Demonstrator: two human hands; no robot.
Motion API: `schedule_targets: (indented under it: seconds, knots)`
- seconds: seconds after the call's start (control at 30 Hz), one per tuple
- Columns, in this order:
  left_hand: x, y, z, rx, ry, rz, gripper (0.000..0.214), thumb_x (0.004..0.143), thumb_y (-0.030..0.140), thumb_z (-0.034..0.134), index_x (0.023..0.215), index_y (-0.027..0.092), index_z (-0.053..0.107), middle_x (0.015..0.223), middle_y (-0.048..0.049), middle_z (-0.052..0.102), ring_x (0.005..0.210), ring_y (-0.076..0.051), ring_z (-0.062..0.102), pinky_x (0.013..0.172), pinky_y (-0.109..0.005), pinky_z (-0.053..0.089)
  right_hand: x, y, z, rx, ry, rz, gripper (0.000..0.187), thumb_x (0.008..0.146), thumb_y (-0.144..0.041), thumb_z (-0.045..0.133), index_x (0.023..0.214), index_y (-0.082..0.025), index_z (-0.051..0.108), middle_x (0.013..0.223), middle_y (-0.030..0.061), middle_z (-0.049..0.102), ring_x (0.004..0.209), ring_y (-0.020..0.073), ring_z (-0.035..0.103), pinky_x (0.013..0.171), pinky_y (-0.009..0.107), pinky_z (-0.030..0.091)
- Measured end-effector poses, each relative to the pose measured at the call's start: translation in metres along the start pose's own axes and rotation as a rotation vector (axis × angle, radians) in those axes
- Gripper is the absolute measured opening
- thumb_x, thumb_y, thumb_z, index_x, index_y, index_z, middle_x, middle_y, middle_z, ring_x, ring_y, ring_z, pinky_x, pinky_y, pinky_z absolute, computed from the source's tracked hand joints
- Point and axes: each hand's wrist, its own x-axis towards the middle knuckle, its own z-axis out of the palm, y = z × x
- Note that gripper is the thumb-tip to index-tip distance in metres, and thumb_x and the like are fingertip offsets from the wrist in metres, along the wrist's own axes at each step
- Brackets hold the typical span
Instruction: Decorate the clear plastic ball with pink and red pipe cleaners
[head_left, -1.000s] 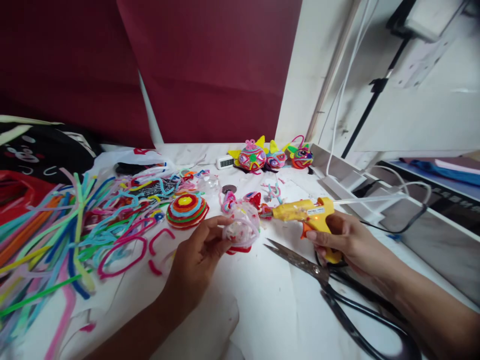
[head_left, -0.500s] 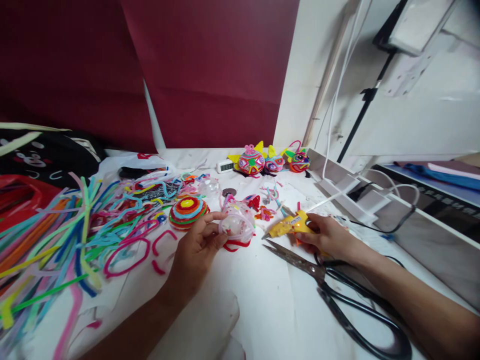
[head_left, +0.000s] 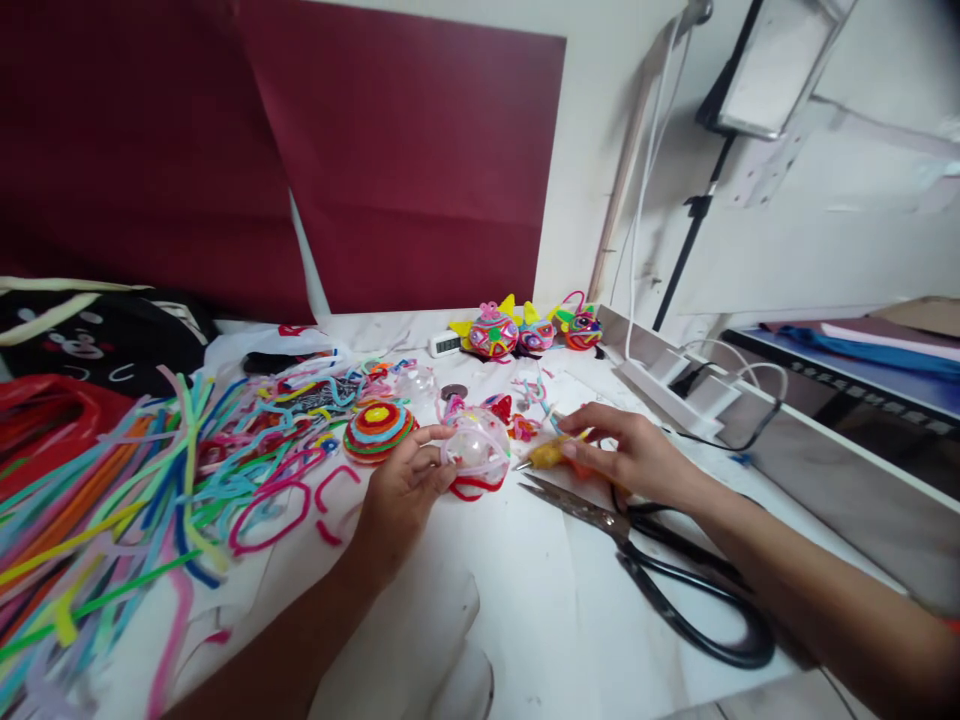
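My left hand (head_left: pixel 401 490) is closed on a clear plastic ball (head_left: pixel 476 450) wrapped in pink and red pipe cleaners, held just above the white table (head_left: pixel 525 600). My right hand (head_left: pixel 634 455) lies over a yellow glue gun (head_left: pixel 546 455) that rests on the table, nozzle pointing left toward the ball. Its thumb and fingers are loosely on the gun's body, with the index finger stretched out. Most of the gun is hidden under the palm.
Large black scissors (head_left: pixel 660 570) lie just below my right hand. A heap of coloured pipe cleaners (head_left: pixel 150 470) covers the left side, beside a striped dome (head_left: pixel 377 428). Three finished figures (head_left: pixel 525 330) and a power strip (head_left: pixel 667 385) are at the back.
My right hand has brought the glue gun down from its raised position and laid it on the table. The left hand has kept the ball almost still. The camera has tilted up slightly.
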Motion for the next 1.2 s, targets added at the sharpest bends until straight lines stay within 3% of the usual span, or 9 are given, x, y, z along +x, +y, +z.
schedule_targets:
  seconds: [0.2, 0.4, 0.63, 0.83, 1.0, 1.2]
  knots:
    - [-0.002, 0.006, 0.002, -0.008, -0.035, -0.029, 0.040, 0.071, 0.029, 0.073, 0.107, 0.018, 0.058, 0.072, 0.0029, 0.060, 0.072, -0.014, 0.061, 0.065, -0.023, 0.044, 0.031, -0.043, -0.002, 0.135, -0.109, -0.265, 0.031, 0.089, -0.039, 0.058, 0.113, -0.020, 0.066, 0.119, 0.0076, 0.066, 0.112, 0.0228, 0.060, 0.093, 0.036, 0.047]
    - [-0.004, 0.011, 0.004, -0.020, -0.086, -0.039, 0.041, 0.071, 0.029, 0.074, 0.106, 0.018, 0.057, 0.073, 0.0027, 0.062, 0.069, -0.012, 0.059, 0.065, -0.023, 0.043, 0.060, -0.061, 0.014, 0.228, -0.282, -0.305, 0.036, 0.092, -0.038, 0.054, 0.121, -0.017, 0.062, 0.133, 0.0087, 0.058, 0.125, 0.0209, 0.050, 0.107, 0.034, 0.035]
    - [-0.006, 0.012, 0.004, 0.019, -0.104, -0.030, 0.042, 0.071, 0.031, 0.073, 0.106, 0.017, 0.057, 0.071, 0.0025, 0.061, 0.066, -0.012, 0.058, 0.063, -0.022, 0.042, 0.072, -0.058, 0.026, 0.223, -0.384, -0.278, 0.031, 0.088, -0.035, 0.061, 0.111, -0.016, 0.065, 0.106, 0.0052, 0.067, 0.099, 0.0193, 0.058, 0.084, 0.028, 0.044]
    - [-0.008, 0.012, 0.005, 0.055, -0.133, -0.018, 0.041, 0.072, 0.030, 0.072, 0.107, 0.017, 0.057, 0.072, 0.0017, 0.062, 0.068, -0.012, 0.059, 0.064, -0.023, 0.043, 0.080, -0.055, 0.026, 0.426, -0.533, -0.170, 0.026, 0.077, -0.026, 0.068, 0.099, -0.014, 0.065, 0.073, -0.0033, 0.057, 0.065, 0.0105, 0.047, 0.058, 0.021, 0.036]
    - [-0.006, 0.013, 0.004, 0.087, -0.147, -0.014, 0.041, 0.072, 0.030, 0.072, 0.107, 0.017, 0.056, 0.073, 0.0018, 0.061, 0.070, -0.013, 0.060, 0.066, -0.023, 0.045, 0.091, -0.051, 0.030, 0.580, -0.601, -0.156, 0.024, 0.067, -0.022, 0.074, 0.087, -0.014, 0.064, 0.068, -0.0051, 0.054, 0.065, 0.0096, 0.047, 0.058, 0.020, 0.035]
    - [-0.006, 0.015, 0.003, 0.091, -0.122, -0.005, 0.042, 0.071, 0.031, 0.074, 0.107, 0.017, 0.057, 0.074, 0.0020, 0.062, 0.072, -0.014, 0.062, 0.070, -0.025, 0.046, 0.097, -0.048, 0.035, 0.690, -0.643, -0.108, 0.031, 0.060, -0.019, 0.079, 0.088, -0.015, 0.064, 0.068, -0.0056, 0.057, 0.062, 0.0086, 0.050, 0.057, 0.019, 0.037]
